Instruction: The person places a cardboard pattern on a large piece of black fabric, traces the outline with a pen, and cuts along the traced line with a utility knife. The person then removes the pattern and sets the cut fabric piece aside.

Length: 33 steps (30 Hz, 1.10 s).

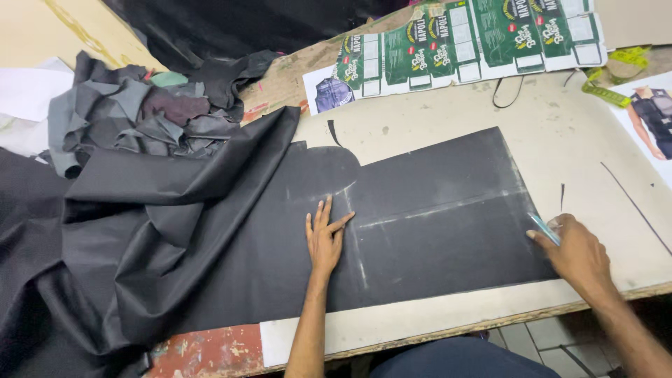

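While hands press black fabric (420, 210), scraps (147, 112) crowd its left.

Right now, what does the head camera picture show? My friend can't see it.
A person's left hand presses flat on black fabric spread over a pale work table, while the right hand holds a small light-blue marking piece at the fabric's right edge. Pale chalk lines cross the fabric, and dark scraps are piled at the left.

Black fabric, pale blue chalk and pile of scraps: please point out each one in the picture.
black fabric (434, 210): head view, flat part between the hands.
pale blue chalk (543, 228): head view, the part showing above the right hand's fingers.
pile of scraps (150, 112): head view, middle of the heap.
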Available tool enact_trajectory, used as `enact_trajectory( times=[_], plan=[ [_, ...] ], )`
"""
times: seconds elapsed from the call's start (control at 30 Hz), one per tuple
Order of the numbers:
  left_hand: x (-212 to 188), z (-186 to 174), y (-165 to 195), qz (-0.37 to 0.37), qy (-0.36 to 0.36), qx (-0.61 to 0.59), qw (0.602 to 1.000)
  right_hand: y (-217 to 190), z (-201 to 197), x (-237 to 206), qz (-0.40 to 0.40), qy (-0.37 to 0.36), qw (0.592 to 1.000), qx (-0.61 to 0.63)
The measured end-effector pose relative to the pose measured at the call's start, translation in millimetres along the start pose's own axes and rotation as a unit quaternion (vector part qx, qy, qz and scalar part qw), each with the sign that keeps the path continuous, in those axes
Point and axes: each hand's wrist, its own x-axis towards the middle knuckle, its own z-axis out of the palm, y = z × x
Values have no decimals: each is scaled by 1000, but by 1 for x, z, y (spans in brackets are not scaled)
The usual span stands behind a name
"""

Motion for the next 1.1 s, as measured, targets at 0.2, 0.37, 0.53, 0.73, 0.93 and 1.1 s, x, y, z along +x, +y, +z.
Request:
enact_trajectory(
  times=[0.2,0.37,0.53,0.73,0.93,1.1],
  plan=[
    [-3,9,5,-27,27,22,999,4,-3,22,29,-143,989,20],
    [-3,11,2,-29,35,24,999,5,-15,31,16,-196,977,77],
    [0,12,-1,-49,35,25,998,0,-22,36,33,-268,951,152],
    [0,13,1,-68,30,20,997,7,-12,34,-1,-330,932,150],
    [-1,16,-7,-77,23,16,997,20,0,31,-29,-341,936,82],
    [2,12,-1,-82,4,1,997,16,1,33,12,-350,929,117]
  ],
)
